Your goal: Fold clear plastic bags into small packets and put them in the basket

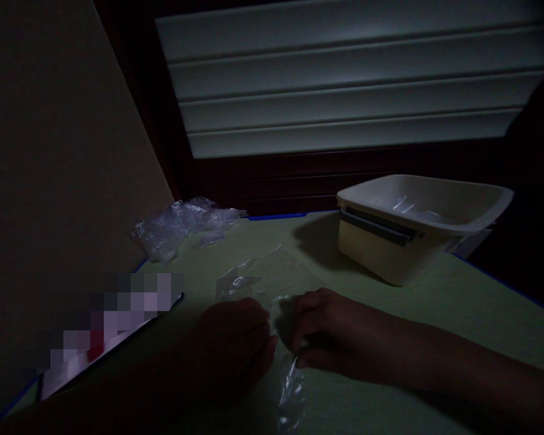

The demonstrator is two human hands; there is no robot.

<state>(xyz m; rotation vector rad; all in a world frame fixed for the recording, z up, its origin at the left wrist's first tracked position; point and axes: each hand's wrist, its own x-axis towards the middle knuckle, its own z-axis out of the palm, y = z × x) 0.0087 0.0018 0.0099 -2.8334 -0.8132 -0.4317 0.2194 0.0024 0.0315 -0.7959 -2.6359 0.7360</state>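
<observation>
A clear plastic bag [272, 272] lies on the green table [194, 287] in front of me, its lower end running down between my hands. My left hand [242, 338] is curled over the bag's left side, fingers bent and closed on the plastic. On the other side, my right hand [320, 329] pinches the bag's right edge, thumb below the bent fingers. The picture is dark, and the parts of the bag under both hands are hidden.
A crumpled pile of clear bags [176, 226] rests at the back left. At the back right stands a cream plastic bin [376, 248] with clear plastic inside. A flat device [72, 368], partly pixelated, lies at the left. A louvred panel [344, 78] rises behind.
</observation>
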